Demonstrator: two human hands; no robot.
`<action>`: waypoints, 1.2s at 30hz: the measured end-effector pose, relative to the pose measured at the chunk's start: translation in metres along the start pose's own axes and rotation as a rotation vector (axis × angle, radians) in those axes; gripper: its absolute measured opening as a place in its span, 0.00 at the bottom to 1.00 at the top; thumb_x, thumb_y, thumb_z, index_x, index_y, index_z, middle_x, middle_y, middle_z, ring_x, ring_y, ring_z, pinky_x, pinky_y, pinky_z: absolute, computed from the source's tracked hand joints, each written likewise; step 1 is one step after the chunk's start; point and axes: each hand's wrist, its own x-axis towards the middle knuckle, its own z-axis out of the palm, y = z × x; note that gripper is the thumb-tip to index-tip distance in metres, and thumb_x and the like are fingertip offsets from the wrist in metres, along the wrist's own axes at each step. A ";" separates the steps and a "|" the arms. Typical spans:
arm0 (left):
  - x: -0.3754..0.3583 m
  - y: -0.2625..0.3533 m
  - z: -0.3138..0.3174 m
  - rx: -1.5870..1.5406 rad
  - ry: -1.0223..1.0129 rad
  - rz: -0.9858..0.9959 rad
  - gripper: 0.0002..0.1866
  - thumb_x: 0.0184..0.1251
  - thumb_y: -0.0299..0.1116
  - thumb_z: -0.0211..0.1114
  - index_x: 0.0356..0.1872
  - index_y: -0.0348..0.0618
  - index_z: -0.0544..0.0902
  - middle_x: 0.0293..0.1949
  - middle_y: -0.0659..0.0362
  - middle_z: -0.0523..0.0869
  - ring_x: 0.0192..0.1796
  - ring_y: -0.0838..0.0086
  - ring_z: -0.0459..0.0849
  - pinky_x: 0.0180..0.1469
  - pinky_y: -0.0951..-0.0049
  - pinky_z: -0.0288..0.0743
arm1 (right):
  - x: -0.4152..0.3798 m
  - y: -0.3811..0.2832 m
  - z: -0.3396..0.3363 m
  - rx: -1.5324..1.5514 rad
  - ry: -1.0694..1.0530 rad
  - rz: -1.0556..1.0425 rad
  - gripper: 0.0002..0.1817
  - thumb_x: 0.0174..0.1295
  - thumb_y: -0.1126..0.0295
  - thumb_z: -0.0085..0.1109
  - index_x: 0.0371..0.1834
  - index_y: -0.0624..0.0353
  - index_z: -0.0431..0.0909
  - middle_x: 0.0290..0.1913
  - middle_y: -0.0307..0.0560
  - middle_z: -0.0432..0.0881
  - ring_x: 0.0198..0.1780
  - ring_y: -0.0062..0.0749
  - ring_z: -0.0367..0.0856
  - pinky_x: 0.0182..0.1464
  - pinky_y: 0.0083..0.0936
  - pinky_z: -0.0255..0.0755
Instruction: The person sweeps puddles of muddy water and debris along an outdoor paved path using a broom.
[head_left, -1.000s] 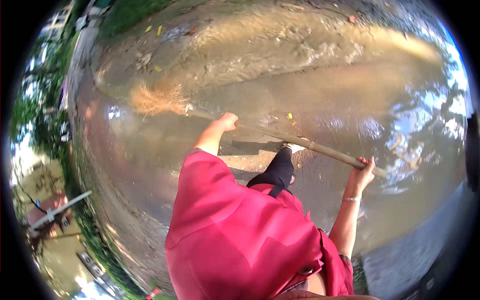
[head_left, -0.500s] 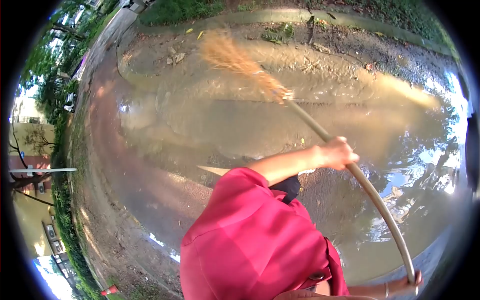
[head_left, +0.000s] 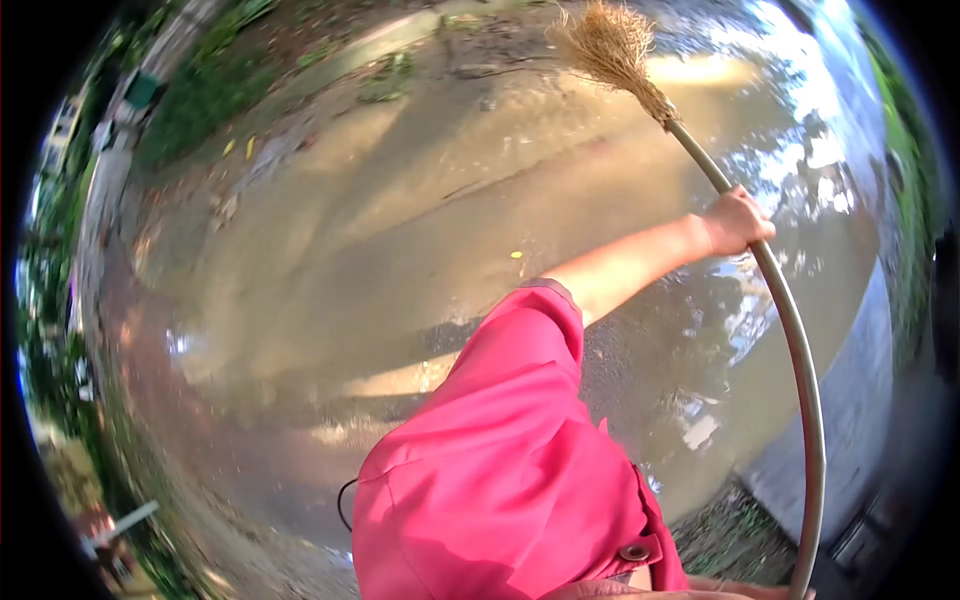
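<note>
Straw bristles (head_left: 612, 48) tip our broom (head_left: 664, 112), lying toward the far edge of the wet ground (head_left: 330, 260); whether they touch it, we cannot tell. Our left hand (head_left: 738, 222) is wrapped tight round the pole (head_left: 800, 370) near them, probably to bear and steer that end. Our right hand (head_left: 778, 593) barely shows by the near end, its grip unclear.

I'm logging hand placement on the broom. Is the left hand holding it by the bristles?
No, the left hand is closed around the handle, with the bristles beyond it at the far end.
</note>
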 end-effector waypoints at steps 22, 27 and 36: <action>-0.145 -0.025 0.031 -0.331 -0.182 -0.457 0.14 0.44 0.39 0.70 0.27 0.45 0.75 0.24 0.57 0.80 0.32 0.64 0.82 0.37 0.64 0.73 | 0.141 0.274 -0.161 -1.668 -1.072 0.048 0.14 0.56 0.78 0.52 0.44 0.75 0.68 0.39 0.44 0.78 0.43 0.28 0.74 0.59 0.25 0.60; -0.259 -0.034 -0.017 -0.260 -0.344 -0.736 0.14 0.43 0.37 0.70 0.26 0.43 0.75 0.25 0.55 0.81 0.33 0.59 0.82 0.37 0.61 0.74 | 0.023 0.382 -0.068 0.067 0.331 1.187 0.17 0.61 0.80 0.49 0.18 0.52 0.56 0.19 0.33 0.53 0.21 0.17 0.53 0.26 0.17 0.55; -0.536 -0.076 -0.101 -0.131 -0.734 -1.172 0.13 0.41 0.33 0.65 0.31 0.41 0.79 0.32 0.47 0.82 0.39 0.53 0.81 0.41 0.56 0.74 | -0.299 0.437 0.082 -0.088 0.392 1.592 0.08 0.59 0.71 0.52 0.25 0.61 0.68 0.22 0.40 0.67 0.25 0.27 0.70 0.34 0.30 0.71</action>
